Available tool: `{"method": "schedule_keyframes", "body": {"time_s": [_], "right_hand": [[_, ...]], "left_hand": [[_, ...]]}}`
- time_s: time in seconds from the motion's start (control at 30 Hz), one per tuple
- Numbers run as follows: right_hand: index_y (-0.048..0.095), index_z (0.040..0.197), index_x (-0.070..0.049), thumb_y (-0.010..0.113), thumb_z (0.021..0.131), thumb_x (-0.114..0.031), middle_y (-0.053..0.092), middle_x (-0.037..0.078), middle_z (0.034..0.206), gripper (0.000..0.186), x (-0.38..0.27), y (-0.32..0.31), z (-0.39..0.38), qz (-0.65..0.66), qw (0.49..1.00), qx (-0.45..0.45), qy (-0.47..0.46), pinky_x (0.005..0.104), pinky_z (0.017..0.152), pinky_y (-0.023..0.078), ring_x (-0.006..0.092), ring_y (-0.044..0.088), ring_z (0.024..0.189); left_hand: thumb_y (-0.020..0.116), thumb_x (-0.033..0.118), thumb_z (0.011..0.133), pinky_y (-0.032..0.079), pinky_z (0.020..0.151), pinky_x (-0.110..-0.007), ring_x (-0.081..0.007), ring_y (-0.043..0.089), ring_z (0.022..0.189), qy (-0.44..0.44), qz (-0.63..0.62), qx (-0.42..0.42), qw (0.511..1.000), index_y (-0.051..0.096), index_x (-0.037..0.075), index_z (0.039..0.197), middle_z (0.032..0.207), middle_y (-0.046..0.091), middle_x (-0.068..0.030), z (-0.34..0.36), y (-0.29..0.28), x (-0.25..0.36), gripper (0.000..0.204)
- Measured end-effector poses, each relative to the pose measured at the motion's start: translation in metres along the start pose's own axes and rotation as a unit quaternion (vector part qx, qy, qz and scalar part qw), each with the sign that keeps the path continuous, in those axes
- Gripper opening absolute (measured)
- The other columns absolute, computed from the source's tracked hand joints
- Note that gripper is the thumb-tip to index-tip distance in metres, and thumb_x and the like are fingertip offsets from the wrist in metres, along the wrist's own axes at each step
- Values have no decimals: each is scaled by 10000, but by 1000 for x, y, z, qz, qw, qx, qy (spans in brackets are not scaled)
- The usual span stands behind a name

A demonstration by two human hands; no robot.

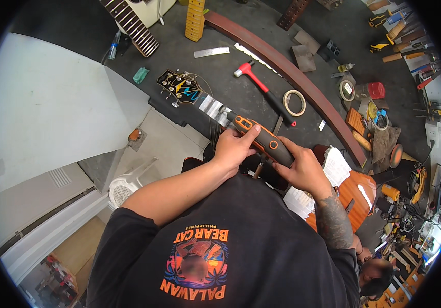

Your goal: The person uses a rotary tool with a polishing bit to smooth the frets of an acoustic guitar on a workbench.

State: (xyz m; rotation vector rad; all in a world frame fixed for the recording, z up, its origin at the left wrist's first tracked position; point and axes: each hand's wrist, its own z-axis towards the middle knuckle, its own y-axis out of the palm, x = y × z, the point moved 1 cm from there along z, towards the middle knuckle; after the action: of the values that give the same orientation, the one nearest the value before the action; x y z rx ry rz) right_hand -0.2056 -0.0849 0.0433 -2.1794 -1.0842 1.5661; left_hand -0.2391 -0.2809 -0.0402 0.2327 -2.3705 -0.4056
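Both my hands hold an orange and black rotary tool [265,139]. My left hand [232,148] grips its front part, thumb on top near the nose. My right hand [303,167] is wrapped round the rear of its body. The tool's tip points at a guitar fretboard [211,109] covered with pale and grey strips; whether it touches cannot be made out. Beyond lies the guitar's black headstock [175,86] with metal tuners and loose, curling strings. The orange-brown guitar body [353,205] shows beside my right forearm, partly under white paper [336,167].
On the dark workbench lie a red and black hammer [261,84], a tape roll [294,103], a steel ruler [211,52] and a long reddish-brown beam [302,77]. Other guitar necks [194,23] rest at the far side. A white chair [128,186] stands left; another person [376,277] is at lower right.
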Motion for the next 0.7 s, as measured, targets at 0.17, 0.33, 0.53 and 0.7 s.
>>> {"method": "schedule_keyframes", "body": {"time_s": [0.17,0.33,0.53,0.7], "right_hand": [[593,1410,-9,775,814,-92,752,233,1028,629,0,-1,1,4,1000,-5,16,388,806,581,329,766,860],[591,1416,-10,782,818,-95,753,228,1022,634,0,-3,2,20,999,-6,24,380,807,580,295,764,835],[591,1420,-15,785,821,-100,755,223,1022,635,1,-3,3,16,999,-11,36,377,811,579,287,768,855],[594,1419,-24,789,821,-105,760,222,1048,635,5,-3,4,20,999,-5,33,386,840,580,300,777,906]], "left_hand": [[729,335,1016,632,880,-396,-230,728,1057,0,21,11,1000,674,-31,1188,1148,710,-144,2,2,1,408],[732,341,1013,633,874,-390,-225,730,1051,1,27,5,1000,679,-31,1185,1150,712,-143,3,3,4,413],[745,348,1004,635,862,-381,-216,734,1029,4,33,9,999,686,-28,1170,1128,721,-136,6,4,3,415],[708,376,1025,590,971,-406,-232,710,1111,-8,55,-15,998,624,-29,1249,1195,695,-137,6,6,9,470]]}}
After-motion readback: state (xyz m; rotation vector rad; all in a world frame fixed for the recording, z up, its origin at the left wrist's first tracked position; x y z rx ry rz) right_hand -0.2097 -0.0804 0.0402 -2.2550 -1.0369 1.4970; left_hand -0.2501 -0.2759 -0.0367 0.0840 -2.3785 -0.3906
